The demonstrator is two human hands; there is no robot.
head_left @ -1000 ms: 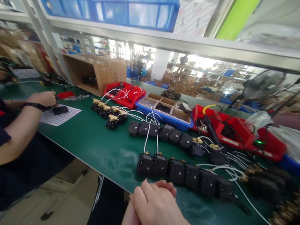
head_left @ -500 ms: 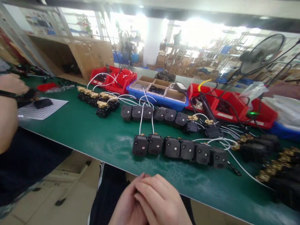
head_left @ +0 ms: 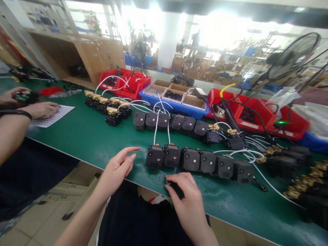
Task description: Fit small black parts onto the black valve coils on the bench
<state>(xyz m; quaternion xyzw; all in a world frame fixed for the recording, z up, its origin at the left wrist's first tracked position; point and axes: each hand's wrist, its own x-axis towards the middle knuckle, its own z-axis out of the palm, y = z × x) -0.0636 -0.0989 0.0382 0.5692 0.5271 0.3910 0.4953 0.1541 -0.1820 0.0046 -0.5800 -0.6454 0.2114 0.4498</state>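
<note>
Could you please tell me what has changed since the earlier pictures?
The left hand and right hand have unclasped: the left went forward and left, beside the front row of black units; the right forward, short of the row. That row and the blue tray stayed put.

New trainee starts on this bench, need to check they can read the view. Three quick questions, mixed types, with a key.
1. Count: how many black boxes are in the front row of black boxes, the one closest to the person?

2. True or false: the person's left hand is gripping one of those boxes.

3. Pick one: the divided tray standing between the red bins is
a) green
b) blue
c) yellow

Key
1. Six.
2. False; the hand is to the side of the row's first two boxes, with a visible gap.
3. b
</note>
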